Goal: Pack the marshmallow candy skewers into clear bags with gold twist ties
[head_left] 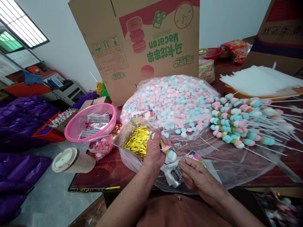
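My left hand (154, 148) is closed around a candy skewer (170, 154), whose blue, white and yellowish pieces poke out past the fingers. Much of the skewer is hidden by the palm. Just to its lower right, my right hand (195, 175) pinches the edge of a printed clear plastic bag (174, 175) near the table's front edge. A clear tub of gold twist ties (136, 138) stands left of my left hand. Behind both hands lies a big clear bag of pink and blue candies (170, 97), with several loose pieces at its mouth.
Finished-looking candy skewers (236, 121) are piled at right, below a tray of white sticks (260, 80). At left are a pink basket (68, 134) of packaging, a bag of red candies (101, 146) and a lidded cup (81, 160). A cardboard box (104, 31) stands behind.
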Tool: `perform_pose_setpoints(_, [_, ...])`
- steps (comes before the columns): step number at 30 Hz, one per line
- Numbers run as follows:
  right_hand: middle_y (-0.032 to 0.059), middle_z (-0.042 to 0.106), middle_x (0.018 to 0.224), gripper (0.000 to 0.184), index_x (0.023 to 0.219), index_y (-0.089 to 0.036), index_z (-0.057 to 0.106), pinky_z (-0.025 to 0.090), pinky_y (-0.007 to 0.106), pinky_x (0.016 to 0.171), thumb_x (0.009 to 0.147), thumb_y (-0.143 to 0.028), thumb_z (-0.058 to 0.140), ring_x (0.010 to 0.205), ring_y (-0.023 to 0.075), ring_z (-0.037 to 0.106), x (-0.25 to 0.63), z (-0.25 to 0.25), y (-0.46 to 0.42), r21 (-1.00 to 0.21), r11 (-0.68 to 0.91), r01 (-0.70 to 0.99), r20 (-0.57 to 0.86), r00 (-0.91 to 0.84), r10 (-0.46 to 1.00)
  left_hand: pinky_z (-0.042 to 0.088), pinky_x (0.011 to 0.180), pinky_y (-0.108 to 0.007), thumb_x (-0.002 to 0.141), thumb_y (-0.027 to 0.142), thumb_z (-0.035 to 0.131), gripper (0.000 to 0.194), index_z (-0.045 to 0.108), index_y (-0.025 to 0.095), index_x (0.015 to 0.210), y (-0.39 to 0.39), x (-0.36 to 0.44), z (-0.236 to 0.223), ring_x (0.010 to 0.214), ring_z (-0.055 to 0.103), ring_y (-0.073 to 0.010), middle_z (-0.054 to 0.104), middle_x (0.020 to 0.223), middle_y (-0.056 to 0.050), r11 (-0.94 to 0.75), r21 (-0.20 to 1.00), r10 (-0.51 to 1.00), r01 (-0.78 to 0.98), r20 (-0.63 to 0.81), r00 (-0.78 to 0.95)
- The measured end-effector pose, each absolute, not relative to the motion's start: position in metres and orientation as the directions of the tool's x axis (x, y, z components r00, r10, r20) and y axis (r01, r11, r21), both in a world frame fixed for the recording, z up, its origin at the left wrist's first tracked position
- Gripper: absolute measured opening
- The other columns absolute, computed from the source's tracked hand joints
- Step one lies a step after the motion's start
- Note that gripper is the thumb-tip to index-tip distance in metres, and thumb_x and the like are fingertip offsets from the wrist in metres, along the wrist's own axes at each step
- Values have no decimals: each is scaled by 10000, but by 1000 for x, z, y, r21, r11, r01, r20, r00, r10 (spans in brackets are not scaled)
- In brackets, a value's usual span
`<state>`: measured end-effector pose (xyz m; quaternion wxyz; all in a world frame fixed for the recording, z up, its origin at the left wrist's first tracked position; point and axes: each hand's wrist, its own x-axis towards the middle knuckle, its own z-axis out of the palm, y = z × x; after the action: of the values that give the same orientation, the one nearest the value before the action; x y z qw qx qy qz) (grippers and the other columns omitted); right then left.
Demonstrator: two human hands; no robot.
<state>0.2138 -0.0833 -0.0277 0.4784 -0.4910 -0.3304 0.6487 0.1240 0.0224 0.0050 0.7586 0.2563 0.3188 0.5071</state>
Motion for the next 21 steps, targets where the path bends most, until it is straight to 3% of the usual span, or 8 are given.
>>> perform_pose_setpoints(5, [-15,467,583,356,662,-187,510,312,233,501,789,-519,516,553,112,390,217,-32,-82,-991,-91,102,-61,264,963,453,560,-253,591,438,764,417,548,171,827,15,124,-1,482,547,-114,577,544,37,388,729,920,-563,-340,195])
perform_pose_setpoints(9, [-96,275,466,391,640,-200,423,177,194,373,783,-549,524,392,53,194,226,-31,-84,-909,-269,-318,-285,4,959,478,720,-340,555,527,750,584,576,174,986,29,100,-1,808,632,-218,664,922,-88,536,605,837,-588,-288,466])
perform_pose_setpoints(11, [-128,191,430,382,666,-206,419,98,185,344,757,-547,564,358,36,84,228,-30,-86,-785,-394,-479,-360,-165,918,465,777,-395,602,519,724,538,589,176,994,38,90,0,848,629,-245,667,920,-90,583,554,795,-594,-239,558])
perform_pose_setpoints(14, [-138,189,413,376,697,-211,425,89,185,332,743,-555,571,345,34,59,227,-30,-89,-739,-468,-485,-395,-251,884,456,807,-419,713,396,670,345,606,184,978,45,90,5,755,633,-209,669,796,-46,559,536,809,-632,-184,558])
perform_pose_setpoints(16, [-121,223,428,377,684,-213,418,140,193,340,784,-568,498,347,47,117,226,-32,-91,-852,-389,-350,-364,-138,921,468,796,-405,783,301,603,195,621,175,931,46,95,12,627,607,-161,625,636,-2,534,549,831,-643,-198,520])
perform_pose_setpoints(18, [-78,337,465,352,675,-204,440,241,214,391,834,-518,436,384,73,271,225,-36,-92,-979,-202,-21,-203,81,976,486,760,-387,840,262,524,149,625,155,820,45,102,19,515,554,-129,534,496,28,547,549,835,-632,-296,465])
perform_pose_setpoints(19, [-49,409,497,327,680,-197,462,284,228,434,857,-468,415,428,93,359,226,-39,-93,-976,-98,192,-64,174,983,494,737,-381,859,268,492,198,614,147,761,44,104,22,483,532,-123,500,462,33,565,538,825,-625,-361,435])
perform_pose_setpoints(21, [4,524,573,272,705,-187,503,329,254,507,884,-352,384,524,135,482,227,-44,-94,-824,56,563,222,231,947,504,691,-376,876,310,458,287,581,141,679,44,106,25,456,514,-125,479,444,26,602,506,792,-618,-479,378])
